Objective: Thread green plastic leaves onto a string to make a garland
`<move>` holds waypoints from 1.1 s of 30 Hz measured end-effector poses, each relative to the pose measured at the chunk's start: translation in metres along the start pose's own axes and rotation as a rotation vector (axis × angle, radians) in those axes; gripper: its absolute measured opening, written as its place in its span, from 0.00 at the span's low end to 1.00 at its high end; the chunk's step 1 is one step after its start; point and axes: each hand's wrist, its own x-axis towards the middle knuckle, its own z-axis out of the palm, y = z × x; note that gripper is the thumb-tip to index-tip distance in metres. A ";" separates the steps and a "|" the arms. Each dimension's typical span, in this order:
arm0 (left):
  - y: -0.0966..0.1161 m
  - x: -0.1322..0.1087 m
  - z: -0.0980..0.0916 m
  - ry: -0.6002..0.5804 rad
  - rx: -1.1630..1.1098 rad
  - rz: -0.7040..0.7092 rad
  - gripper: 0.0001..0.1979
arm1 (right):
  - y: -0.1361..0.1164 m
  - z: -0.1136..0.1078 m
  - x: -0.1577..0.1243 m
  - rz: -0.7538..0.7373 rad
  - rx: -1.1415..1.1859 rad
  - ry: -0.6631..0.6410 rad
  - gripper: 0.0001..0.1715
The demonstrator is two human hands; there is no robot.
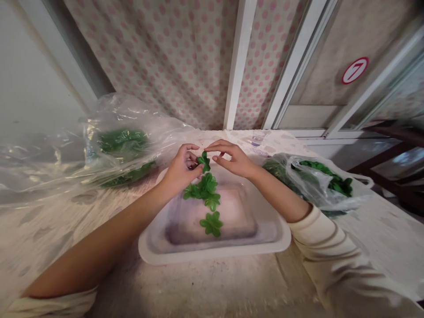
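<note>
My left hand pinches a small green plastic leaf cluster between thumb and fingers, above the far end of a white plastic tray. My right hand hovers just beside that piece, fingers curled, with a small gap between them and the green. In the tray lie several similar green pieces: a overlapping heap near the far end and a single clover-shaped one nearer me. My right forearm wears a cream sleeve.
A clear plastic bag holding green pieces lies to the left of the tray, and a second bag with green pieces lies to the right. A small glass stands at the far table edge, against a polka-dot curtain.
</note>
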 end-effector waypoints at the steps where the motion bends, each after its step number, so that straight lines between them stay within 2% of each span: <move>1: -0.001 0.000 0.000 -0.005 0.004 0.004 0.22 | 0.000 0.000 0.000 -0.002 0.000 0.002 0.15; 33: -0.001 0.000 0.000 -0.002 -0.002 -0.005 0.22 | 0.001 0.000 0.000 -0.013 -0.011 0.012 0.15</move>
